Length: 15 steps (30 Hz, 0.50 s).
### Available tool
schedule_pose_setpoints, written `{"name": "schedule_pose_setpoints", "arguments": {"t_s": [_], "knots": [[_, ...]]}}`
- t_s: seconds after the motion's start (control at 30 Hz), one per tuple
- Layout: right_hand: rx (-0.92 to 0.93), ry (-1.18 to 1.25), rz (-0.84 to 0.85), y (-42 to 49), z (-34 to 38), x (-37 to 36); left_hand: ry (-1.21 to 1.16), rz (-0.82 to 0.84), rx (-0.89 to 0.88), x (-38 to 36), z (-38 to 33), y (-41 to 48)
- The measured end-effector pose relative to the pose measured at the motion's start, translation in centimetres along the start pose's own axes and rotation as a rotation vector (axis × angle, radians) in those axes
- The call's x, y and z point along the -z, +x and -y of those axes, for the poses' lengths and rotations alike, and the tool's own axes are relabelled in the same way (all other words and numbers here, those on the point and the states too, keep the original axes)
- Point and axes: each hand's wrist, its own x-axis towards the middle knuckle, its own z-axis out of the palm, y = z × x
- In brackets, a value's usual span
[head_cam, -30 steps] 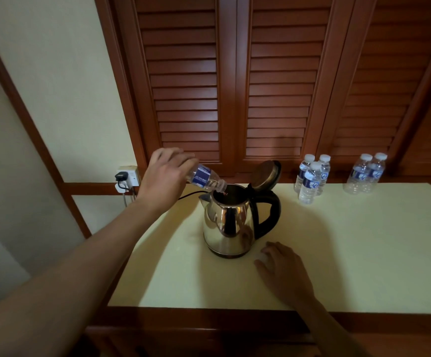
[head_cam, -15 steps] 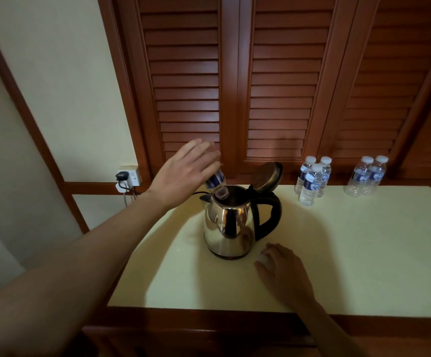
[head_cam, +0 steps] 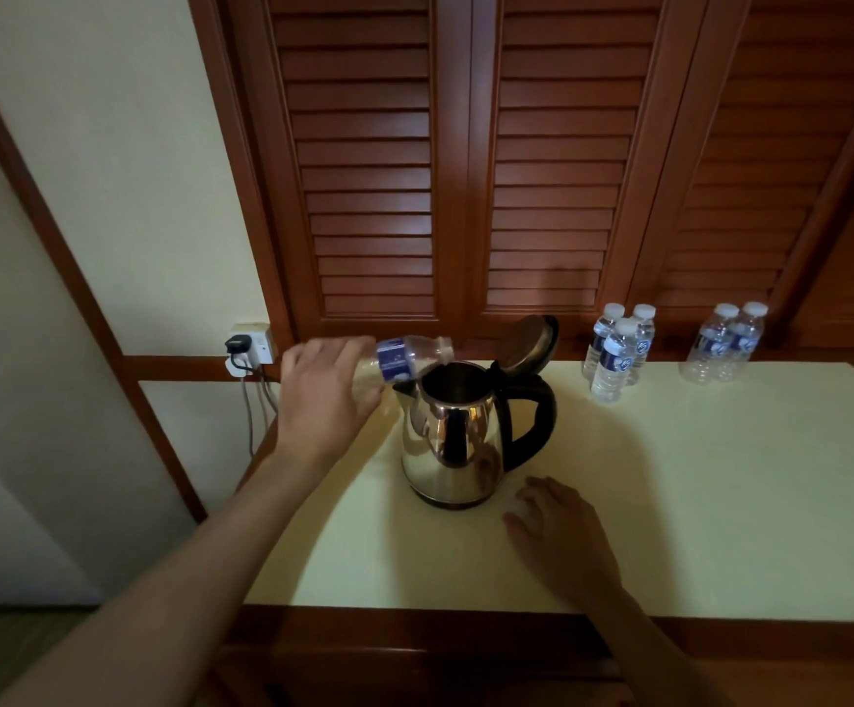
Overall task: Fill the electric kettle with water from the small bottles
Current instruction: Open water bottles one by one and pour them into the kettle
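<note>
A steel electric kettle [head_cam: 458, 441] with a black handle stands on the pale yellow tabletop [head_cam: 720, 502], its lid [head_cam: 529, 344] tipped open. My left hand [head_cam: 325, 395] holds a small clear bottle [head_cam: 407, 357] with a blue label. The bottle lies nearly level, its open neck just over the kettle's left rim. It looks empty. My right hand [head_cam: 557, 538] rests palm down on the table in front of the kettle, right of its base; something pale may lie under its fingers. Several capped small bottles [head_cam: 616, 357] stand at the back right.
A second pair of capped bottles [head_cam: 726, 344] stands farther right by the louvred wooden doors [head_cam: 466, 170]. A wall socket [head_cam: 251, 344] with a black plug and hanging cables sits left of the table. The table's wooden front edge [head_cam: 415, 625] runs below my arms.
The bottle went from a steep downward tilt over the kettle mouth to nearly level, and my left hand dropped and drew back to the left. My right hand stayed put.
</note>
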Motion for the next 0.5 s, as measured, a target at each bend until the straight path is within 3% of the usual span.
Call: {"name": "schedule_pose_setpoints", "arguments": {"t_s": [0.13,0.3,0.5], "knots": [[0.002,-0.015,0.001,0.0,0.1,0.1,-0.245,0.04,0.337,-1.0,-0.6,-4.5],[0.022,-0.032,0.013,0.1,0.0,0.1,-0.552,0.103,0.525,-1.8,-2.5,-9.7],[0.009,-0.022,0.033,0.0,0.3,0.4,-0.648,0.145,0.596,-3.2,-3.9,-12.9]]}}
